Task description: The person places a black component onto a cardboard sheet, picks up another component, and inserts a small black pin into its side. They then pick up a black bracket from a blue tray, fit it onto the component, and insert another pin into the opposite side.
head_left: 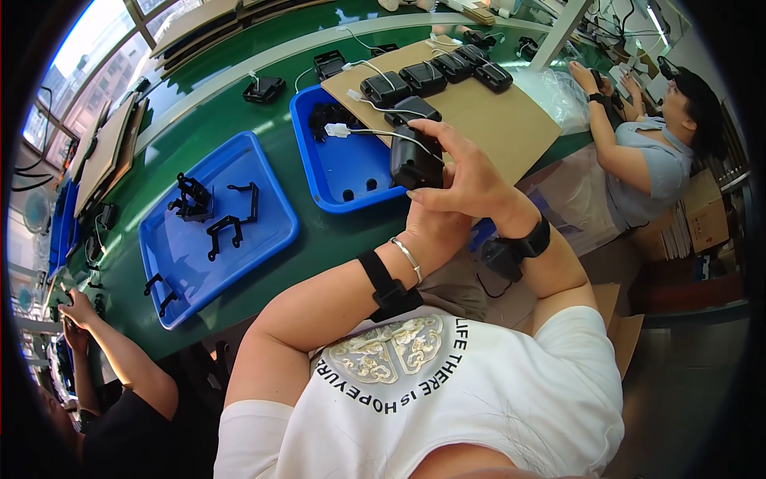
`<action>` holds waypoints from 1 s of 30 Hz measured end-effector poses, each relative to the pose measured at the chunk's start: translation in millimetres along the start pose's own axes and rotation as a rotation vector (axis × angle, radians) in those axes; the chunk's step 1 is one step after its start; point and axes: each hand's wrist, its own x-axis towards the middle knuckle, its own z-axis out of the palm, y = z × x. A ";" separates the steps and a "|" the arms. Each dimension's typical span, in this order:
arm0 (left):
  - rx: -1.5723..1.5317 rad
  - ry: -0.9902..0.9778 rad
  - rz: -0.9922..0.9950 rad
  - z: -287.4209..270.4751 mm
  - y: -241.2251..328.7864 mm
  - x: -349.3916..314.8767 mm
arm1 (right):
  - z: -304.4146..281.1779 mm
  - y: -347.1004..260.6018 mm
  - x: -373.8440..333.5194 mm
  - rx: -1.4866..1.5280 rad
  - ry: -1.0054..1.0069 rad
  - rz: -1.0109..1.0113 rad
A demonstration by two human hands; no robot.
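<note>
Over the bin's (361, 168) right edge, the right hand (472, 168) clasps a black box (412, 165), thumb and fingers spread to its width, apparently leaving its cable (375, 131) free. Beneath, the left hand's (439, 231) grip is hidden. Cardboard (511, 120) overlapping the bin seemingly gives other boxes (424, 78) flat support.

Arms (311, 299) bent inward, wrists (515, 214) close together, right hand (483, 180) — fingers (456, 144) curled in a grip — over the left hand (437, 231), partly hidden.
</note>
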 end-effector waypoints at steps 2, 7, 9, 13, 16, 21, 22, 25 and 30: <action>-0.228 -0.073 0.033 -13.0 -12.2 -3.5 | -0.4 -1.6 -2.7 0.024 0.000 0.022; -0.492 -0.175 0.117 -67.3 -66.1 -48.5 | -0.6 -8.2 -12.2 -0.015 0.032 0.007; -1.557 -0.355 -0.308 -86.2 -87.5 -70.6 | 10.9 -18.6 -9.8 -0.031 0.024 -0.035; -2.160 0.022 -0.549 -93.5 -96.3 -100.7 | 56.9 -46.0 -4.4 -0.077 -0.041 -0.202; -2.141 0.141 -0.713 -82.2 -106.4 -131.1 | 95.2 -56.2 3.3 -0.220 -0.038 -0.335; -2.285 0.478 -1.070 -97.0 -98.7 -166.4 | 116.3 -72.9 31.4 0.021 -0.192 -0.498; -2.280 0.498 -1.076 -100.5 -97.9 -172.7 | 119.9 -68.5 43.7 0.061 -0.192 -0.459; -2.206 0.485 -1.053 -110.1 -102.2 -194.1 | 135.4 -57.0 80.2 0.123 -0.177 -0.373; -2.169 0.517 -1.114 -106.4 -103.8 -204.0 | 179.6 -44.0 101.6 -0.512 -0.322 -0.404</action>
